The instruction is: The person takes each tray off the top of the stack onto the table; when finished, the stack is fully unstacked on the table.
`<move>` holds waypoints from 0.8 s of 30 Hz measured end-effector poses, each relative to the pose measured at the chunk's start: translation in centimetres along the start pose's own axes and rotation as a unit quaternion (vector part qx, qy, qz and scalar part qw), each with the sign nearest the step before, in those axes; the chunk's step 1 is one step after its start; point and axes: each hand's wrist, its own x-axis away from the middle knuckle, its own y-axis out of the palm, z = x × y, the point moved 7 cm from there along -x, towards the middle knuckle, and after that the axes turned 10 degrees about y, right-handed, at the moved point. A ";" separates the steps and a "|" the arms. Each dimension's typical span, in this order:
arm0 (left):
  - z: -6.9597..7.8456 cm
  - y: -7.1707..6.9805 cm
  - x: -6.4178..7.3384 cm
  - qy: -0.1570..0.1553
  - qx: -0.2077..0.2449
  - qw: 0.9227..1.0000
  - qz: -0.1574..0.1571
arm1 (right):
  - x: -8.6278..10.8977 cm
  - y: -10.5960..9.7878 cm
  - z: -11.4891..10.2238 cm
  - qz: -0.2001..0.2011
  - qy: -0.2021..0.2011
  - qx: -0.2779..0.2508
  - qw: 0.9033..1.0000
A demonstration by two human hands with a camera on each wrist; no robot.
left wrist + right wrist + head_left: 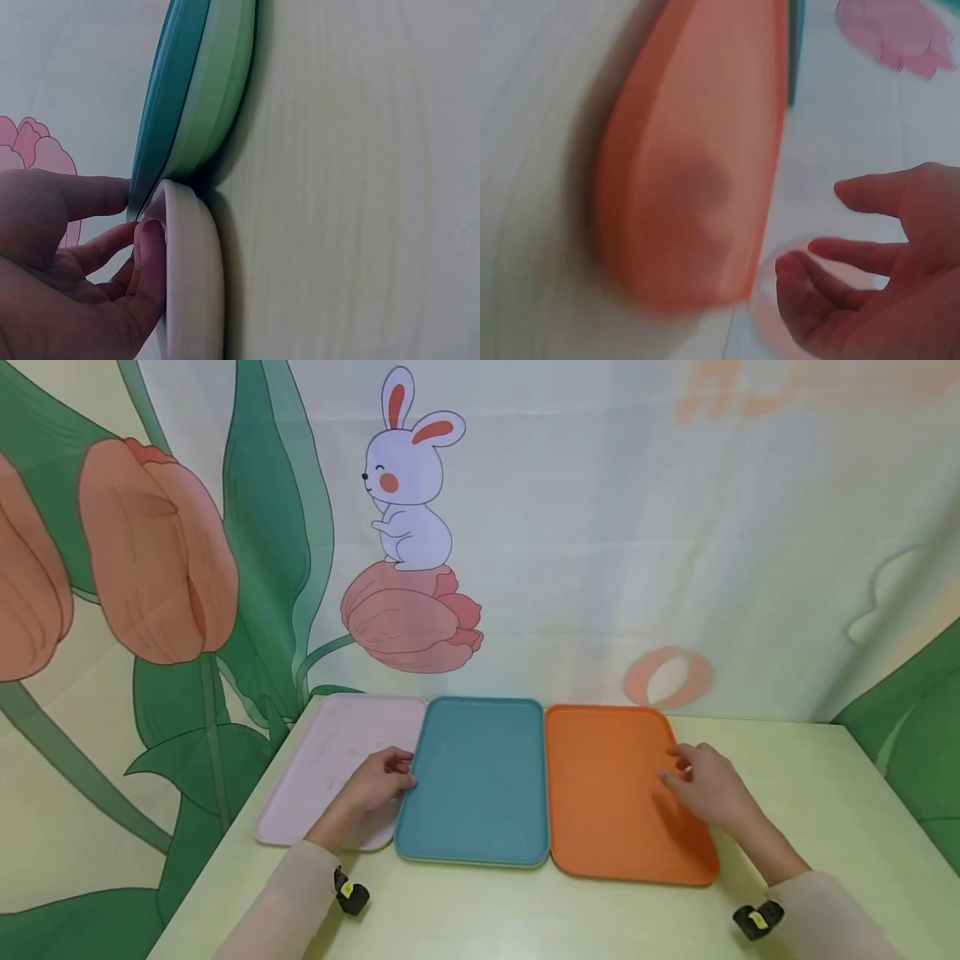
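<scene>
Teal tray [476, 781]: L hand [375, 783] at rim, pinch unclear; R hand [711, 787] spread nr orange tray [611, 793].

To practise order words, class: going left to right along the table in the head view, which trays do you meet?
Pale pink tray → blue-green tray → orange tray.

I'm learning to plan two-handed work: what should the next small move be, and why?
Probably bring the right hand across to the teal tray's right edge. The left hand is at its left edge, while the right hand holds nothing near the orange tray's right edge. The teal tray lies on a light green tray, so support on both sides might help separate them.
</scene>
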 end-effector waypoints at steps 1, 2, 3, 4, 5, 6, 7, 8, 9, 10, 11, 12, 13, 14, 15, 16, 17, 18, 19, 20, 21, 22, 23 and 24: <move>0.0 0.0 0.0 -0.001 -0.001 1.000 0.000 | 0.1 0.3 -1.2 -0.001 -0.011 -0.017 1.000; 0.0 0.1 -0.1 -0.002 -0.003 1.000 0.001 | 0.1 0.8 -2.4 -0.006 -0.022 -0.035 0.999; 0.0 0.1 -0.1 -0.003 -0.004 1.000 0.002 | 0.0 1.4 -3.5 -0.014 -0.030 -0.053 0.998; 0.0 0.1 -0.1 -0.004 -0.004 1.000 0.002 | -0.1 2.1 -4.5 -0.025 -0.036 -0.068 0.997; 0.0 0.1 -0.2 -0.005 -0.005 1.000 0.003 | -0.3 2.8 -5.3 -0.036 -0.036 -0.081 0.995; 0.1 0.1 -0.2 -0.003 -0.005 1.000 0.001 | -0.5 3.6 -6.1 -0.048 -0.033 -0.092 0.994; 0.1 0.2 -0.3 -0.002 -0.004 1.000 0.000 | -0.7 4.3 -6.8 -0.060 -0.028 -0.103 0.992; 0.1 0.2 -0.3 0.001 -0.005 1.000 -0.001 | -1.0 5.1 -7.4 -0.072 -0.023 -0.112 0.991; 0.1 0.2 -0.4 0.002 -0.005 1.000 -0.002 | -1.2 5.9 -7.9 -0.084 -0.017 -0.122 0.989; 0.1 0.3 -0.4 0.002 -0.005 1.000 -0.003 | -1.5 6.6 -8.3 -0.096 -0.008 -0.133 0.986; 0.1 0.4 -0.5 0.003 -0.005 1.000 -0.003 | -1.7 7.3 -8.6 -0.107 0.003 -0.146 0.983; 0.2 0.4 -0.5 0.004 -0.005 1.000 -0.005 | -1.9 7.9 -8.8 -0.116 0.012 -0.158 0.981; 0.2 0.5 -0.5 0.004 -0.005 1.000 -0.006 | -2.1 8.4 -9.0 -0.121 0.021 -0.168 0.978; 0.2 0.5 -0.5 0.005 -0.004 1.000 -0.007 | -2.3 8.9 -9.1 -0.124 0.030 -0.177 0.976; 0.2 0.6 -0.5 0.004 -0.002 1.000 -0.007 | -2.5 9.3 -9.2 -0.124 0.036 -0.181 0.975; 0.2 0.6 -0.5 0.004 -0.002 1.000 -0.006 | -2.6 9.7 -9.3 -0.122 0.039 -0.182 0.975; 0.1 0.6 -0.5 0.002 -0.002 1.000 -0.005 | -2.8 9.9 -9.5 -0.117 0.037 -0.175 0.977; 0.1 0.6 -0.4 -0.001 -0.003 1.000 -0.003 | -2.9 10.2 -9.7 -0.114 0.035 -0.169 0.978; 0.1 0.6 -0.4 -0.001 -0.005 1.000 -0.001 | -2.9 10.5 -10.0 -0.110 0.031 -0.159 0.981; 0.0 0.5 -0.4 -0.002 -0.007 1.000 0.001 | -2.9 10.7 -10.3 -0.109 0.024 -0.142 0.984; 0.0 0.5 -0.4 -0.005 -0.009 1.000 0.003 | -2.9 10.9 -10.6 -0.105 0.017 -0.122 0.987; -0.1 0.5 -0.4 -0.007 -0.012 1.000 0.004 | -2.8 11.1 -10.8 -0.102 0.011 -0.102 0.989; 0.0 0.4 -0.3 -0.006 -0.014 1.000 0.003 | -2.8 11.3 -11.1 -0.098 0.007 -0.083 0.992; 0.0 0.4 -0.3 -0.005 -0.014 1.000 0.002 | -2.7 11.4 -11.3 -0.096 0.006 -0.071 0.993</move>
